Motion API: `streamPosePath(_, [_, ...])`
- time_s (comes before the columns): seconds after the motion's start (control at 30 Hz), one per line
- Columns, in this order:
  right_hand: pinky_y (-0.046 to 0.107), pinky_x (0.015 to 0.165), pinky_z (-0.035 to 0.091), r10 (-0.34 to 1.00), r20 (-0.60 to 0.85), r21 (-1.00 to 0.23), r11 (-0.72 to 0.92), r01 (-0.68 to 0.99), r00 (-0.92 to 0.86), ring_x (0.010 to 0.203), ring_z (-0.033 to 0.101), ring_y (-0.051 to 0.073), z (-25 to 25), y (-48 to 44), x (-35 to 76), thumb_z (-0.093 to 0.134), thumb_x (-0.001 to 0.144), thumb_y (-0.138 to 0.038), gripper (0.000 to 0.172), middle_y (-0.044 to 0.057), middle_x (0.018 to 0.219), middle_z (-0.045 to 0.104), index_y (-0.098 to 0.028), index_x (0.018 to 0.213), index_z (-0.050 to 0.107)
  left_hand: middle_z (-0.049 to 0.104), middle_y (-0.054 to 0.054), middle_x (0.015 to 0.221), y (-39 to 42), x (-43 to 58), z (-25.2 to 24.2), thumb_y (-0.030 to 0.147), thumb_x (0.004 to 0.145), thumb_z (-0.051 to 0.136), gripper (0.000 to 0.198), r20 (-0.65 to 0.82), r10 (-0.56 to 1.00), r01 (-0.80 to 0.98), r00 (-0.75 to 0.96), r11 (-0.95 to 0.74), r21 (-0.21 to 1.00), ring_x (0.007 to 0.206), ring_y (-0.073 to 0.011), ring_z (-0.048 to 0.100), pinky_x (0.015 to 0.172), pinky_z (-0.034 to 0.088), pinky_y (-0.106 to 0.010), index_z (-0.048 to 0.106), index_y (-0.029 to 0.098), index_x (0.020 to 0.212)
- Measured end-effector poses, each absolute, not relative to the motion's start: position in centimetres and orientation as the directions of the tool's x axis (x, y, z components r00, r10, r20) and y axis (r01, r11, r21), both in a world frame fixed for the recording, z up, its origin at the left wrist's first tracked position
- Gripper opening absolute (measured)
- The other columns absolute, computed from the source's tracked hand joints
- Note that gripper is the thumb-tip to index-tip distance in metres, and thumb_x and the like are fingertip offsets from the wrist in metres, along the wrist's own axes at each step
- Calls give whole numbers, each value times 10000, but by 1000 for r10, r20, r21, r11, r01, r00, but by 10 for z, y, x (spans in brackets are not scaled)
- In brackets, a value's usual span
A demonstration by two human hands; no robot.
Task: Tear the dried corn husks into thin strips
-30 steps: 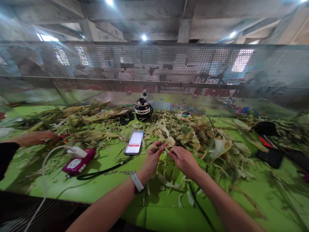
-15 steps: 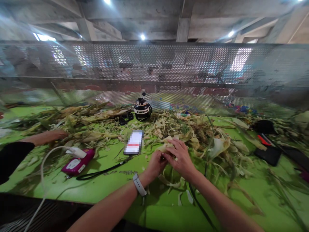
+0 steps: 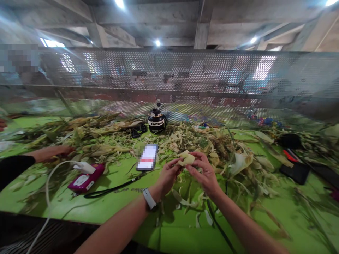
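Observation:
Both of my hands are raised a little over the green table (image 3: 111, 206), pinching one pale piece of corn husk (image 3: 186, 159) between them. My left hand (image 3: 168, 175), with a white watch on its wrist, grips the husk from the left. My right hand (image 3: 203, 171) holds it from the right with curled fingers. Loose husk strips (image 3: 185, 201) lie on the table just below my hands. A big heap of dry corn husks and leaves (image 3: 212, 146) spreads behind and to the right.
A phone (image 3: 147, 157) lies face up left of my hands, with a black strap beside it. A pink device (image 3: 85, 178) with a white cable sits further left. A black jug (image 3: 156, 120) stands by the perforated metal fence. Another person's arm (image 3: 47, 153) reaches into husks at left. Dark objects (image 3: 295, 171) lie at right.
My hands were pressed together low over the husk pile half a second ago; now they are apart and lifted slightly, holding the husk piece between them.

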State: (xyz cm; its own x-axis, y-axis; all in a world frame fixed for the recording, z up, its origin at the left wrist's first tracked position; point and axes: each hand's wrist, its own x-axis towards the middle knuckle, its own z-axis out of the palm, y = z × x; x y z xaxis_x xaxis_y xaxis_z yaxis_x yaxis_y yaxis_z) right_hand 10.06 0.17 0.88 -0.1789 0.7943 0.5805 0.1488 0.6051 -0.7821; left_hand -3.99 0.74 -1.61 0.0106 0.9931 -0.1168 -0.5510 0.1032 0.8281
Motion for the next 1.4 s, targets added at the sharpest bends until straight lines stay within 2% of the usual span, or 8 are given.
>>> streamPosePath(0.17, [433,1017,347,737,604,-699,673,242,-305,1193,443,249,10,-1,99,640,780,-312,101,80,1286,462,-238,808,703,716,-49,836,7,-40,-10,233,510,784,318,-117,992,-650,50,121,750,691,-136,592,612,447,-232,720,199,819])
streamPosePath(0.33, [311,790,486,699,671,-652,715,253,-246,879,589,179,11,-1,95,554,836,-261,127,87,967,594,-198,811,661,701,-13,751,6,-42,-5,131,515,726,288,-137,990,-696,20,112,709,641,-104,572,601,417,-203,706,167,800])
streamPosePath(0.47, [245,663,469,713,647,-645,701,305,-269,701,580,144,9,2,98,502,864,-244,142,38,748,617,-179,806,615,684,-11,698,5,-42,1,181,569,653,220,-160,983,-760,94,174,627,642,-112,565,599,411,-209,704,147,780])
streamPosePath(0.57, [263,690,460,676,654,-581,736,347,-339,733,578,158,7,3,101,517,851,-232,121,47,765,629,-182,811,620,688,-25,730,3,-42,5,288,640,640,192,-168,980,-771,104,186,609,689,-136,576,624,415,-227,698,144,753])
streamPosePath(0.7, [315,761,457,607,671,-514,794,324,-425,815,577,183,7,3,101,562,822,-219,105,60,810,643,-202,847,663,687,-3,754,4,-42,2,145,570,678,150,-152,987,-716,46,139,684,708,-123,569,649,398,-213,696,158,718])
streamPosePath(0.9, [334,791,467,639,699,-591,769,243,-321,873,587,193,10,3,100,597,803,-216,112,72,874,636,-214,856,695,685,-10,750,7,-43,-6,120,522,676,232,-187,982,-674,-15,128,727,696,-118,561,643,381,-215,710,159,748])
streamPosePath(1.13, [267,679,442,802,596,-770,581,265,-27,723,526,150,5,11,101,540,836,-292,160,26,743,561,-188,725,589,657,6,684,6,-41,-8,176,499,710,266,-208,976,-596,-66,129,793,658,-111,543,654,378,-229,702,176,764])
streamPosePath(1.4, [226,520,337,886,463,-829,444,340,-27,519,405,110,-5,15,100,428,878,-380,224,-42,584,433,-205,742,461,683,-14,716,2,-40,-9,182,483,717,250,-206,976,-567,-67,133,813,677,-137,567,632,427,-238,713,195,733])
